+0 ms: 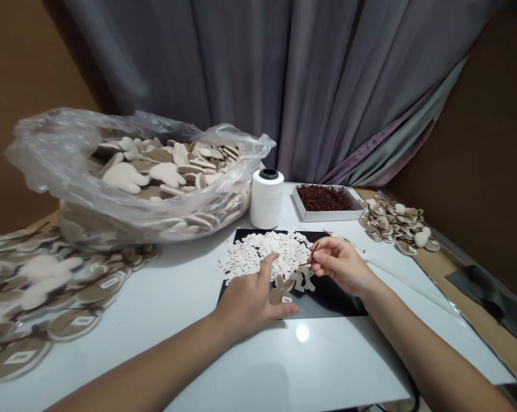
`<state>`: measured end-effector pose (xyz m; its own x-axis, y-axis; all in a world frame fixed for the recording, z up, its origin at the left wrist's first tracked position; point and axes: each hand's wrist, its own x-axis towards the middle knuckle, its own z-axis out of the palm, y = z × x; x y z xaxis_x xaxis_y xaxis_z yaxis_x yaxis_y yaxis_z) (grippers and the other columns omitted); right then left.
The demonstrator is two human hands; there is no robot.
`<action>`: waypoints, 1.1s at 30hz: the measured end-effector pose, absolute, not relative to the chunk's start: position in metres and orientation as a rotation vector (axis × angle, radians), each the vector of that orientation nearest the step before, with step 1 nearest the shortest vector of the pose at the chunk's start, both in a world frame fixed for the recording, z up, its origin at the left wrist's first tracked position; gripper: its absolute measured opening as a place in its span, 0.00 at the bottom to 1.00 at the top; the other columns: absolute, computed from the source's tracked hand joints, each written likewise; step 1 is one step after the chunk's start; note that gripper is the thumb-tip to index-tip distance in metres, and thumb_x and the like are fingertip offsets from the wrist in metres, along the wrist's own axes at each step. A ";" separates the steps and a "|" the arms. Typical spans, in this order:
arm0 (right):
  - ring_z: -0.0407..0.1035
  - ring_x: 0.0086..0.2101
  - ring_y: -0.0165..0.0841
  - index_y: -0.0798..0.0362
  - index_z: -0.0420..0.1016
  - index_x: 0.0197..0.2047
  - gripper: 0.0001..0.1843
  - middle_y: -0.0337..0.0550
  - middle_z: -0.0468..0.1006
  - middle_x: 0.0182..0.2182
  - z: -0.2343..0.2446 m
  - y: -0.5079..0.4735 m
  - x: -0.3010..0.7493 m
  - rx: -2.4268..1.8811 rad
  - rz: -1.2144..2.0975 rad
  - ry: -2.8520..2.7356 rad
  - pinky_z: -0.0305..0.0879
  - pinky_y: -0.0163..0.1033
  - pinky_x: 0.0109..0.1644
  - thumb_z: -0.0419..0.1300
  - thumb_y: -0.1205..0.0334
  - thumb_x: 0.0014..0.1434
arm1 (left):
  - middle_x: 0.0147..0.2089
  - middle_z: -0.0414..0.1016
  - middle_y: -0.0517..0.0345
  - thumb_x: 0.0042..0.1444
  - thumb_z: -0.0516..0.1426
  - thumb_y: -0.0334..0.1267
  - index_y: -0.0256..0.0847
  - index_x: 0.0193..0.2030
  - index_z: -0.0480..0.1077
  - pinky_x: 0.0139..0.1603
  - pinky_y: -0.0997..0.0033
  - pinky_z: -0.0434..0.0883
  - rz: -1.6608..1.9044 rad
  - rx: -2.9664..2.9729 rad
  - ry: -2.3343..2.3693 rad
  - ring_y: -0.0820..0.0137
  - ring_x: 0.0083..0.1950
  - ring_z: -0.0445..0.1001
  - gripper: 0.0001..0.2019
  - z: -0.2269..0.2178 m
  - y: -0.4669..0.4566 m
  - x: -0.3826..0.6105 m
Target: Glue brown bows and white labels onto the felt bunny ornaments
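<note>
My left hand [252,297] is open over the dark mat [339,303], its thumb and index finger spread apart. Between them lies a small brown, rabbit-shaped fabric piece [279,292] with a white label, partly hidden behind the hand. In my right hand [338,263], thumb and fingertips pinch a thin brown cord bow [313,257], its tail pointing left. Just beyond both hands spreads a heap of small white printed labels [262,252] on the mat.
A large clear plastic bag [172,220] full of beige and brown fabric pieces stands left. Behind the labels are a white thread spool [267,200] and a white box [333,216] of brown cord bows. Labelled rabbit pieces lie at far left [75,323] and right [398,223].
</note>
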<state>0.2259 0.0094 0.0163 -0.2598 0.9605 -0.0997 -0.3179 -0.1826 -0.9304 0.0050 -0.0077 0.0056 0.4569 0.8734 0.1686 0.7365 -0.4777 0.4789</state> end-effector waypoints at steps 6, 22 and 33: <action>0.75 0.24 0.26 0.56 0.68 0.30 0.14 0.36 0.76 0.22 0.019 -0.017 0.207 -0.943 1.694 -1.061 0.72 0.27 0.27 0.70 0.61 0.46 | 0.23 0.70 0.61 0.55 0.59 0.47 0.38 0.37 0.64 0.24 0.76 0.63 1.295 2.800 0.769 0.73 0.22 0.68 0.14 0.015 -0.013 0.000; 0.75 0.27 0.27 0.53 0.62 0.37 0.19 0.34 0.76 0.26 0.015 -0.029 0.194 -0.837 1.851 -1.003 0.73 0.33 0.33 0.69 0.67 0.47 | 0.27 0.70 0.58 0.61 0.50 0.29 0.38 0.35 0.63 0.26 0.74 0.66 1.053 2.921 0.836 0.71 0.28 0.69 0.04 0.013 -0.020 0.008; 0.73 0.24 0.27 0.49 0.55 0.37 0.23 0.29 0.75 0.22 0.015 -0.032 0.187 -0.899 1.715 -1.010 0.72 0.33 0.29 0.65 0.73 0.44 | 0.25 0.67 0.60 0.61 0.46 0.29 0.39 0.33 0.60 0.22 0.75 0.62 1.042 2.936 0.847 0.73 0.23 0.65 0.07 0.010 -0.017 0.009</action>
